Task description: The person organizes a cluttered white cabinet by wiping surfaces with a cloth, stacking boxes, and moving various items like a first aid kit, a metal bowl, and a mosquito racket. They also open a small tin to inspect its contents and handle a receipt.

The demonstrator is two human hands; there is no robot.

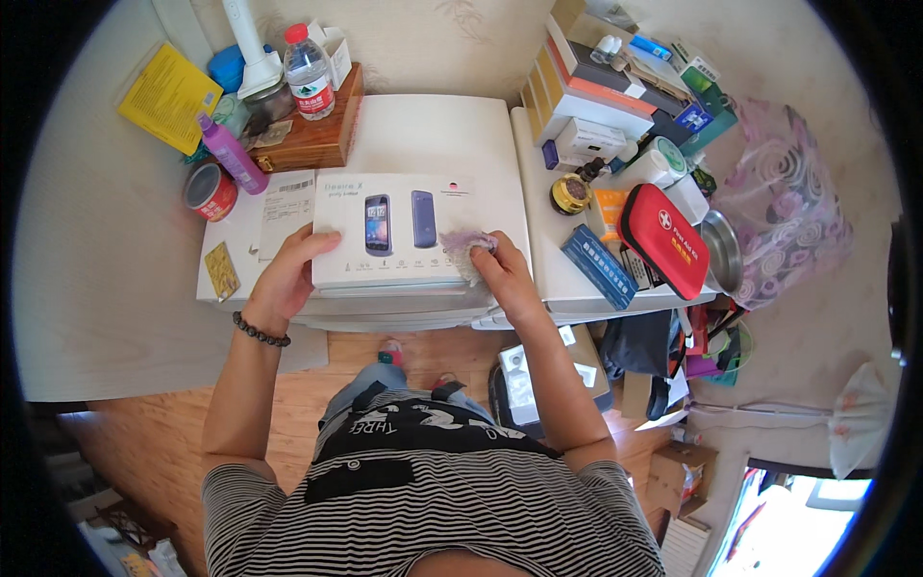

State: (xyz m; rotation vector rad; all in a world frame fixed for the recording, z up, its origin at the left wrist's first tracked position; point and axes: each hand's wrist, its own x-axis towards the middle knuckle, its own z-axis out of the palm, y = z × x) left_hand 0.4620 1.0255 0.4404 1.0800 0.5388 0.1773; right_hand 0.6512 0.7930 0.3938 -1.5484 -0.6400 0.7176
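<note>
A white flat box (351, 264) with two phones pictured on its top lies on the white cabinet top in front of me. My left hand (293, 269) grips its left edge, the thumb resting on top and the other fingers mostly hidden. In my right hand (505, 274), a crumpled purple and white cloth (467, 242) is pinched against the right part of the box top. To the left of the box lies a printed paper slip (286, 204). The underside of the box is hidden.
At the back left, a wooden box (327, 135) carries a red-capped water bottle (310, 82). A purple spray bottle (231, 154) and a red-labelled jar (209, 192) stand nearby. To the right are stacked boxes (586, 106), a red first aid case (663, 240) and a blue box (598, 267).
</note>
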